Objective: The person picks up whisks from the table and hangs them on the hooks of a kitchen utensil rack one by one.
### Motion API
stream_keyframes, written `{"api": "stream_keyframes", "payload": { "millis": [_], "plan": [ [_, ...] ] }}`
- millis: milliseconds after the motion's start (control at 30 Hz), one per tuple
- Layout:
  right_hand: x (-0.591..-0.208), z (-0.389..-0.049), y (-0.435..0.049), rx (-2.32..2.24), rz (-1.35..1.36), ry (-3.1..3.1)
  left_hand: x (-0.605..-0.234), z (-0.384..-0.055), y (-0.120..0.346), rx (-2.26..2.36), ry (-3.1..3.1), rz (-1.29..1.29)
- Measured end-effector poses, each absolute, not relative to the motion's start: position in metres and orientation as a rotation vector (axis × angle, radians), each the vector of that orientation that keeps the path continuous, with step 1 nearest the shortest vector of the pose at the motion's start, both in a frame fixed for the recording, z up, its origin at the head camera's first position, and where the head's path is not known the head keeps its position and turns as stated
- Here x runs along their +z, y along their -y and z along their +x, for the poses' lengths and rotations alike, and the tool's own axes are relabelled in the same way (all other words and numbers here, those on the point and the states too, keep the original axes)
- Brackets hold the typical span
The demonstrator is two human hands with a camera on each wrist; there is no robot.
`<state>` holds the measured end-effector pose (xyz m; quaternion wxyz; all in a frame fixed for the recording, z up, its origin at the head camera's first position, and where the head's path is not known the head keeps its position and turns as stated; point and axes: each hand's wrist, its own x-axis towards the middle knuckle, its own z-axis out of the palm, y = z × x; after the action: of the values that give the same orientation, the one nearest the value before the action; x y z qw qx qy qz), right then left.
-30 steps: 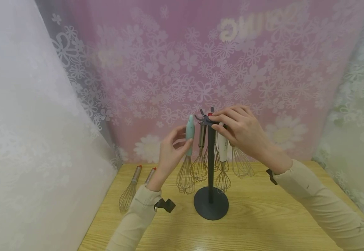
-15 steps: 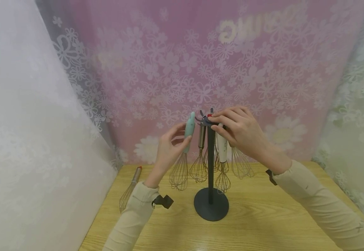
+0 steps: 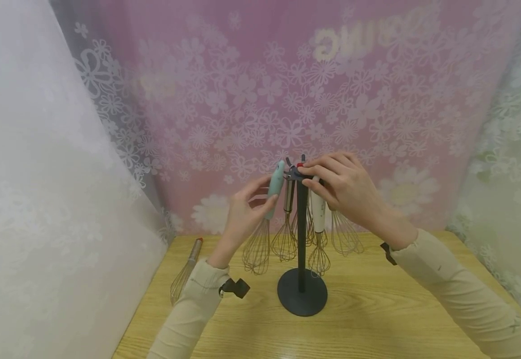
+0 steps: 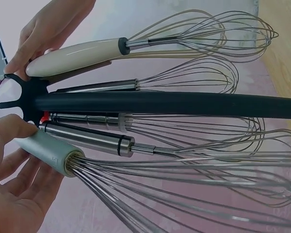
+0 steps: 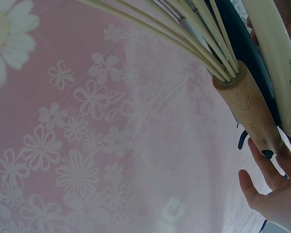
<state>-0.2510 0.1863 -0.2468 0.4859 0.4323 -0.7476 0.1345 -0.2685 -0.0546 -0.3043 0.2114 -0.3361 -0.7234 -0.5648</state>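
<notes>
My left hand (image 3: 246, 209) holds a whisk with a mint green handle (image 3: 276, 182), thumb on the near side and fingers behind. This mint whisk tilts, its top right at a hook on the left of the black stand (image 3: 302, 234) and its wires hanging down to the left. My right hand (image 3: 348, 187) grips the stand's hooked top, index finger above and thumb below. Several whisks hang there, including a cream-handled one (image 4: 80, 57), a steel-handled one (image 4: 87, 138) and one with a wooden handle (image 5: 250, 109) beside the right fingers.
A steel whisk with a red tip (image 3: 193, 257) lies on the wooden table (image 3: 368, 309) at the left, partly behind the left sleeve. The stand's round base (image 3: 303, 301) rests on the table. Flowered pink cloth (image 3: 260, 99) hangs behind, with pale cloth at both sides.
The mint whisk has gone from nearly upright to tilted, its top shifting right to the hook and its wires swinging left. My left forearm now hides a second red-tipped whisk. The right hand stays put.
</notes>
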Motion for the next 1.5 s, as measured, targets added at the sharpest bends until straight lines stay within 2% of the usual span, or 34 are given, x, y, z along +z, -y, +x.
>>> {"api": "stream_keyframes", "payload": {
  "millis": [1500],
  "plan": [
    [-0.249,-0.252,-0.188,0.332,1.04,1.84,-0.319,-0.265,0.034,-1.66,1.987,-0.865]
  ]
}}
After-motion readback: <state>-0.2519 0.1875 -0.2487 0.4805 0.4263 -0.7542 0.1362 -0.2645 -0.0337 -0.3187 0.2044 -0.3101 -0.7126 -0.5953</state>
